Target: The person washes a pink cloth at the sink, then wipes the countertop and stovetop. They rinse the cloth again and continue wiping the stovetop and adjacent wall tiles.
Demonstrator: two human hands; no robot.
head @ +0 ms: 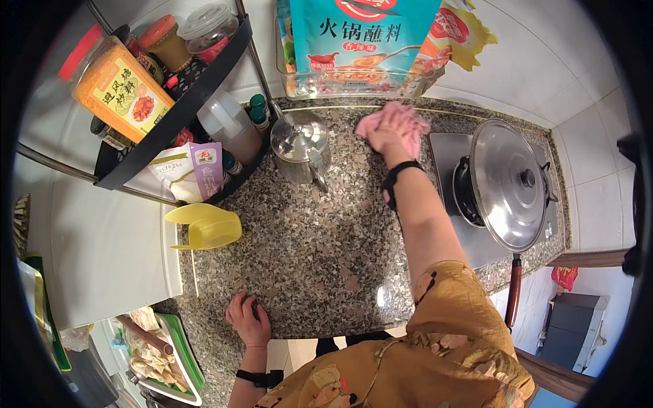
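My right hand [390,135] presses a crumpled pink cloth [416,125] onto the speckled granite countertop [316,245], close to the back wall and left of the gas stove. Part of the cloth lies hidden beneath the palm and fingers. At the counter's front edge, my left hand [248,321] rests on the stone with nothing in it, its fingers a little apart. A lidded stainless steel pot [300,148] with a handle stands left of the cloth. Farther left, a yellow plastic holder [214,228] sits against the tiled wall.
A black corner rack [178,112] carries seasoning jars and bottles at left. Behind the cloth, a clear plastic bin [357,84] holds sauce packets. A wok with a steel lid [510,188] sits on the gas stove [459,245]; its wooden handle [514,293] juts over the front edge.
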